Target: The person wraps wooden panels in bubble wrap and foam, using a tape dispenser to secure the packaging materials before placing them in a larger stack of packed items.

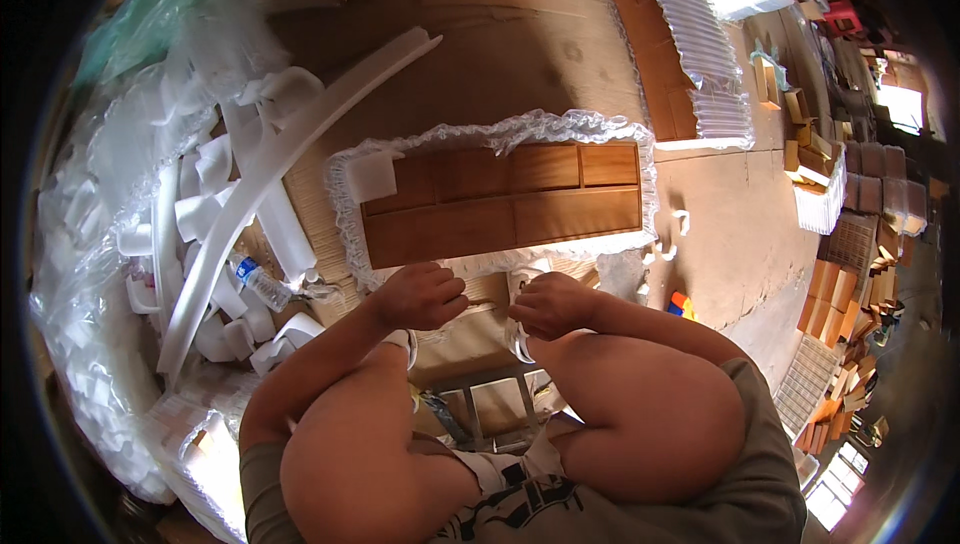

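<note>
at the far left, crinkled clear plastic point(90, 294) bulges over the floor's left edge, beside loose white foam blocks point(215, 164). a long, smooth foam strip point(300, 134) slants across them, and a clear bottle point(262, 286) with a blue label lies on its side near its lower part. the person's left forearm angles inward over the bent knee; the left hand point(425, 296) is curled into a fist, knuckles up, just by the near edge of the wooden unit point(510, 197). this reddish-brown, flat rectangular piece lies on the floor, rimmed with puffy, ribbed clear wrap point(345, 204), a white foam sheet point(371, 176) at its far-left corner. the right hand point(553, 306), its forearm nearly level, is likewise closed near that edge, right of middle; whether either fist pinches anything cannot be told. farther right, a second wooden unit point(655, 54) wears ribbed wrap.
</note>
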Motion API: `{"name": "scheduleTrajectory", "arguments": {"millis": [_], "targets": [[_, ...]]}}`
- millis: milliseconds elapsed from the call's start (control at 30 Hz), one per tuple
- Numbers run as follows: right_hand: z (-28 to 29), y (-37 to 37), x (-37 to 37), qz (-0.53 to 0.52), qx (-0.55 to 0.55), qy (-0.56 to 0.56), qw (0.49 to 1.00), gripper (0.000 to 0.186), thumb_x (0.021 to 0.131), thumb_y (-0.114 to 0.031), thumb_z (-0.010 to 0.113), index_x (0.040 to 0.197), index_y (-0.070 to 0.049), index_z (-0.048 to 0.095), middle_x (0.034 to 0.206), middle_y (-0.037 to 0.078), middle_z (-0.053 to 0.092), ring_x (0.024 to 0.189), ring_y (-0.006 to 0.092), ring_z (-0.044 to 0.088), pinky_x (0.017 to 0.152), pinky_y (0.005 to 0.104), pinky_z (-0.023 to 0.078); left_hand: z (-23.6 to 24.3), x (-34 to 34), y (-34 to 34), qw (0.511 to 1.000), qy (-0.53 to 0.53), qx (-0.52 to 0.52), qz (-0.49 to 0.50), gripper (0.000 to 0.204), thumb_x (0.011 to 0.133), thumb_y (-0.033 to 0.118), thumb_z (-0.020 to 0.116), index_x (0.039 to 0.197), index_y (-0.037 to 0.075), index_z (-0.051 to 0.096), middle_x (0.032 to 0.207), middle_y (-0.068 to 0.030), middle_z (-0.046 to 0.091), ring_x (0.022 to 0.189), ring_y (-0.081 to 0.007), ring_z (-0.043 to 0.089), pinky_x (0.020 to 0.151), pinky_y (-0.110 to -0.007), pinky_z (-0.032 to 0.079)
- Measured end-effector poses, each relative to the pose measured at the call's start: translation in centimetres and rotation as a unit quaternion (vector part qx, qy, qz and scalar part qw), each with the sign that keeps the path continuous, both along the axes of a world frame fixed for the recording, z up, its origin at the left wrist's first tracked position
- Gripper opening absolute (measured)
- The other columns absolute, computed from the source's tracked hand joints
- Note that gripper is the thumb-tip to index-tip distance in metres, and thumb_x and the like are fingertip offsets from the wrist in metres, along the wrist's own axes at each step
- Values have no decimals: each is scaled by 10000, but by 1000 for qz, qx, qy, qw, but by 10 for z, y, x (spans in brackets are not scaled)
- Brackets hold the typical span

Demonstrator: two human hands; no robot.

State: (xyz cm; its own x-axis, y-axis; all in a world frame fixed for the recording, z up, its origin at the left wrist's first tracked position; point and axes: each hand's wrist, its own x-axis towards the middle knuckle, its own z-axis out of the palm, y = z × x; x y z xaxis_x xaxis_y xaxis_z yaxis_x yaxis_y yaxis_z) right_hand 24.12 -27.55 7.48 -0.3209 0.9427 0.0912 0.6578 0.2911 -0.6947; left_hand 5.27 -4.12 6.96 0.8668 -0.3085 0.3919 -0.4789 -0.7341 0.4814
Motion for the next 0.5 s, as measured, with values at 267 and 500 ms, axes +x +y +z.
{"name": "scheduleTrajectory", "arguments": {"millis": [267, 500], "targets": [[-11, -5, -4, -5, -77, -13, 997, 167, 789, -190, 694, 844, -112, 557, 690, 81, 609, 626, 329, 634, 568, 471, 514, 0, 5, -3, 1000, -18, 9, -13, 166, 720, 142, 669, 720, 120, 505, 731, -13, 469, 672, -162, 550, 581, -309, 470], [-8, 0, -1, -6, -90, -24, 996, 190, 779, -196, 706, 845, -109, 551, 692, 81, 608, 626, 335, 632, 567, 475, 515, 0, 4, 1, 1000, -14, 22, -9, 148, 724, 151, 667, 726, 120, 523, 733, -13, 475, 675, -159, 553, 580, -309, 474]]}}
